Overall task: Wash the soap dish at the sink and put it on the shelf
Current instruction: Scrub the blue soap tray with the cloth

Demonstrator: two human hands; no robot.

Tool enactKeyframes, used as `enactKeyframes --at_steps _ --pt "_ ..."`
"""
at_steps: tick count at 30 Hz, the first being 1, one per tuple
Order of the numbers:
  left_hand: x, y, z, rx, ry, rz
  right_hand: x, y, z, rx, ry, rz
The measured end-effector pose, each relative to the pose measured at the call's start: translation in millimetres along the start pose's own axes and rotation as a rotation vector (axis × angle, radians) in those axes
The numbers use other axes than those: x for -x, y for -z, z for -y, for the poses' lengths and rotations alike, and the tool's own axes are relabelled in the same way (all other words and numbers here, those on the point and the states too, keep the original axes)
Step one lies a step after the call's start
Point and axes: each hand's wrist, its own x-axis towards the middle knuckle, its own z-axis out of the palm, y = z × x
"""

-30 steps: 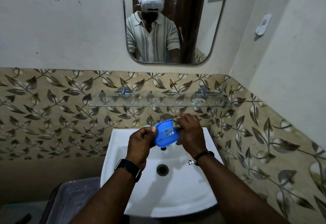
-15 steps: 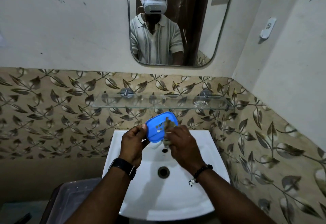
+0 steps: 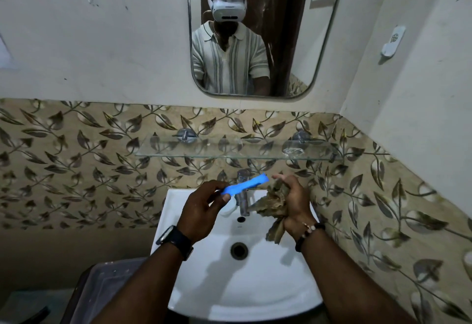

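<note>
Since the earlier frames the soap dish (image 3: 244, 187) has turned from face-on to edge-on, and the scrubbing cloth (image 3: 272, 202) has come off it to the right. Wiping appears finished or paused; rinsing or shelving looks likely next.

Blue dish: held above the far end of the sink (image 3: 204, 295), in front of the tap (image 3: 242, 196), tilted up to the right. Left hand (image 3: 204, 208) pinches its near-left end, thumb against fingers. Right hand (image 3: 293, 203) is closed around the crumpled cloth, just beside the dish, not touching it.

Glass shelf (image 3: 229, 151) runs along the far wall above the tap; the dish is not yet on it.

No brand, label or legible writing visible.
</note>
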Motion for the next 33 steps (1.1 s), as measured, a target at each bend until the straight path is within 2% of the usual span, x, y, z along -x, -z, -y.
enactKeyframes --at_steps 2,5,7,9,13,15,17,20,28,33 --pt "-1 5 6 -0.169 -0.164 0.091 4 -3 3 0.024 -0.110 0.139" --pt "-5 13 6 -0.321 -0.366 0.154 -4 -5 -6 0.195 0.049 0.103" --pt "-4 17 7 -0.351 -0.381 0.139 -7 -4 -12 0.239 0.113 0.072" --pt "1 18 9 -0.262 -0.285 0.092 -6 -5 -18 0.249 0.132 0.073" --pt "10 9 5 0.101 0.185 -0.065 1 -13 -25 0.207 0.216 0.072" --pt "12 3 10 0.231 0.379 -0.169 1 -15 -32 0.249 0.275 0.082" --pt "13 -1 17 0.481 0.552 -0.251 2 -16 -39 0.285 0.298 0.088" --pt "19 1 23 0.744 0.732 -0.294 0 -14 -54 0.359 0.297 0.070" --pt "30 16 57 0.671 0.843 -0.392 3 -12 -106 0.754 0.224 -0.039" --pt "30 36 76 0.647 0.840 -0.462 1 -36 -124 0.773 0.175 0.009"
